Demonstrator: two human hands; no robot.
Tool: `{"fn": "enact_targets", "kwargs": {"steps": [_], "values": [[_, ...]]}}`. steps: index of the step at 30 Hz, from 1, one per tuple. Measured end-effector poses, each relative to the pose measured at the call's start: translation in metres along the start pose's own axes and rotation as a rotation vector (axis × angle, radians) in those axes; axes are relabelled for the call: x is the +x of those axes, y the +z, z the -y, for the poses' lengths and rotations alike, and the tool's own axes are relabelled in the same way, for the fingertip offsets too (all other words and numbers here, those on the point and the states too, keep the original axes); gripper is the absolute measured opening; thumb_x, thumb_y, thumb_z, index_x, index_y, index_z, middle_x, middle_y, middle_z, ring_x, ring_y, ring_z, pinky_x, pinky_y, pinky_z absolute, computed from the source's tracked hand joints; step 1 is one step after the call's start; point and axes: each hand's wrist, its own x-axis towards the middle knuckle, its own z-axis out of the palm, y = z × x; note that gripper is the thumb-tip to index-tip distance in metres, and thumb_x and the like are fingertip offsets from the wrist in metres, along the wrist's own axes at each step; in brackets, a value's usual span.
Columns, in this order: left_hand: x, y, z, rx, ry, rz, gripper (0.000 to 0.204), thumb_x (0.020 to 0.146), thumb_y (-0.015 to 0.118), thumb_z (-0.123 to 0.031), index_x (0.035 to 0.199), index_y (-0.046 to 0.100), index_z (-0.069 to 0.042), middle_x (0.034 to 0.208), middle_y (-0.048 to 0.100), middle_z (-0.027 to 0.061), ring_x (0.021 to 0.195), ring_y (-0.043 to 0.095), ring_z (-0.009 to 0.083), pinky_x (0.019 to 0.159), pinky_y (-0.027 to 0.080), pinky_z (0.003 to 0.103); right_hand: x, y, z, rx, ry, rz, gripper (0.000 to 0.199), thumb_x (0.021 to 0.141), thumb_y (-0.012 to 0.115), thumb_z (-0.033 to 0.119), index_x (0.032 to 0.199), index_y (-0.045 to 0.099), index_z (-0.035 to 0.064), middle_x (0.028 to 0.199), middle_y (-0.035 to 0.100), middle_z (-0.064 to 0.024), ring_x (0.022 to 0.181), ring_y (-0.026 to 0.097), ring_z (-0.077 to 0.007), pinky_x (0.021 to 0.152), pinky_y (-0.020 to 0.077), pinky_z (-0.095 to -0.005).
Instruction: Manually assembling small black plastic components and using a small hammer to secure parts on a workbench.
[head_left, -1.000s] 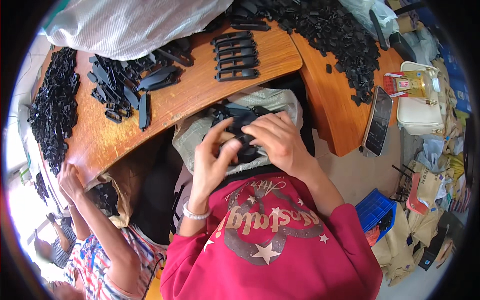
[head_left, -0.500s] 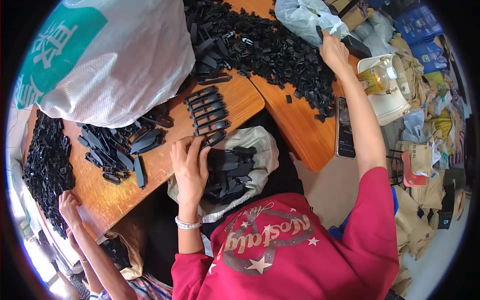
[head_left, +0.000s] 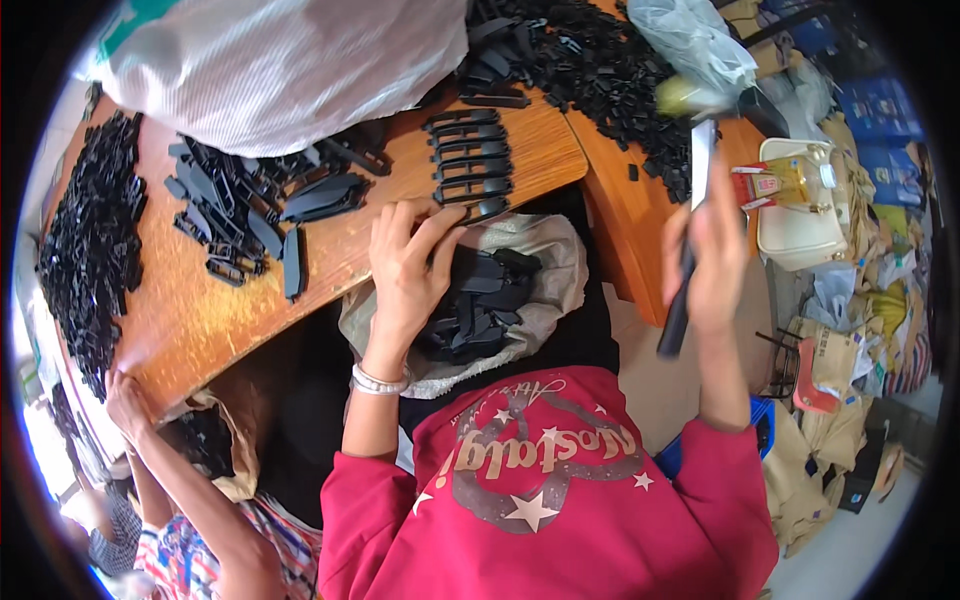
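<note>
My left hand (head_left: 408, 262) is at the table's near edge, its fingers closed on the left end of a black plastic piece (head_left: 488, 208), the nearest in a neat row. The other long, slotted black pieces (head_left: 468, 148) lie side by side beyond it. On the right, my right hand (head_left: 715, 255) is raised and blurred, wrapped round a hammer (head_left: 676, 322). The hammer has a black grip, a pale shaft and a yellowish head, smeared by motion. Below my left fingers, an open white woven sack (head_left: 562, 262) holds similar black parts (head_left: 480, 300).
Small black parts (head_left: 610, 70) are heaped at the back, with another pile (head_left: 85, 240) at the left. A large white sack (head_left: 290, 70) rests on the table (head_left: 240, 335). A co-worker's hand (head_left: 128, 405) touches the left edge. A white bag (head_left: 800, 235) stands at right.
My right hand has come back from beside the clear plastic bag, bringing the hammer toward me. My left hand stays at the row's nearest piece. The whole view has shifted.
</note>
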Motion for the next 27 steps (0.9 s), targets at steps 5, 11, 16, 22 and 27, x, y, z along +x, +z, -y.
{"fn": "enact_targets", "kwargs": {"steps": [5,11,16,22,27], "values": [[0.002,0.005,-0.001,0.026,0.071,0.026,0.024,0.074,0.072,-0.005,0.098,0.069,-0.009,0.091,0.058,0.0057,0.080,0.053,0.0249,0.069,0.041,0.036,-0.058,0.028,-0.042,-0.475,-0.114,0.322,0.055,0.094,0.053,0.002,0.146,0.036,0.0065,0.096,0.067,-0.0149,0.070,0.065,-0.0249,0.064,0.0528,-0.0349],[0.000,-0.002,-0.002,0.035,0.074,0.027,0.025,0.072,0.074,-0.001,0.096,0.069,-0.007,0.091,0.062,0.0063,0.080,0.055,0.0255,0.071,0.043,0.035,-0.045,0.049,-0.047,-0.633,-0.382,0.285,0.057,0.091,0.057,0.002,0.145,0.039,0.0083,0.089,0.063,-0.0175,0.067,0.063,-0.0309,0.053,0.0503,-0.0364],[0.003,0.002,0.001,0.001,0.071,0.027,0.023,0.072,0.074,0.000,0.093,0.070,-0.006,0.092,0.062,0.0068,0.081,0.056,0.0253,0.070,0.043,0.035,-0.031,0.048,-0.044,-0.533,-0.252,0.338,0.056,0.092,0.056,0.002,0.145,0.039,0.0108,0.088,0.063,-0.0182,0.068,0.062,-0.0336,0.064,0.0520,-0.0387],[0.005,-0.002,-0.015,-0.006,0.000,0.013,0.041,0.074,0.074,-0.002,0.113,0.062,-0.003,0.114,0.061,0.0114,0.101,0.057,0.0321,0.085,0.045,0.040,-0.028,0.046,-0.028,-0.548,-0.302,0.272,0.056,0.089,0.046,-0.008,0.144,0.037,0.0007,0.110,0.062,-0.0236,0.077,0.064,-0.0337,0.071,0.0521,-0.0386],[0.021,0.002,-0.006,0.165,0.177,0.253,0.045,0.080,0.068,-0.004,0.123,0.058,0.001,0.138,0.051,0.0148,0.134,0.043,0.0306,0.112,0.032,0.046,-0.033,0.043,-0.033,-0.675,-0.353,0.274,0.058,0.087,0.050,-0.007,0.143,0.039,0.0022,0.110,0.062,-0.0239,0.078,0.064,-0.0335,0.068,0.0526,-0.0376]]}}
